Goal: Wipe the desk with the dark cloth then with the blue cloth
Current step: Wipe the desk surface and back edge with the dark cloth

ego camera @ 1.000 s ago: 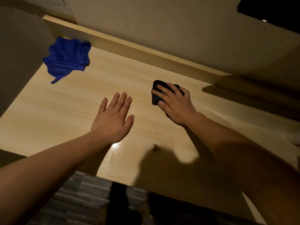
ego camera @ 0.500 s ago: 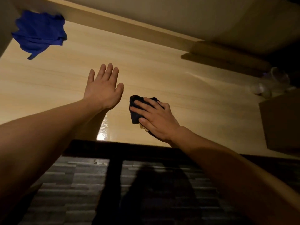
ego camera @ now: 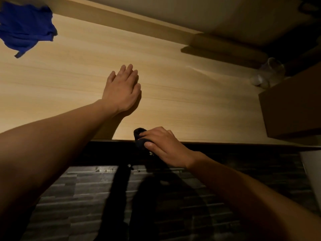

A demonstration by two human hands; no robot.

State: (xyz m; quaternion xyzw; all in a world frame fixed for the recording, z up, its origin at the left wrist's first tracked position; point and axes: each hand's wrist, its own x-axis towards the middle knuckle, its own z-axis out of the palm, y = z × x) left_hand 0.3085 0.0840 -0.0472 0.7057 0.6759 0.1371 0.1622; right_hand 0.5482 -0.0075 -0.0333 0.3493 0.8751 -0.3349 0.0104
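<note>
My right hand (ego camera: pixel 165 146) presses the dark cloth (ego camera: pixel 141 139) at the worktop's (ego camera: pixel 191 94) near edge, its grip closed over the bunched fabric. My left hand (ego camera: pixel 122 90) rests flat and empty farther in, bracing me. The blue cloth (ego camera: pixel 26 28) waits at the far left corner. To wipe well: even pressure, overlapping passes, cloth kept from slipping off the edge.

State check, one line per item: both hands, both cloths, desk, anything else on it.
left hand: open, flat on the desk, empty
right hand: closed on the dark cloth at the desk's front edge
dark cloth: bunched, partly over the edge
blue cloth: crumpled, far left, untouched
desk: mostly bare
cardboard box: at right edge
</note>
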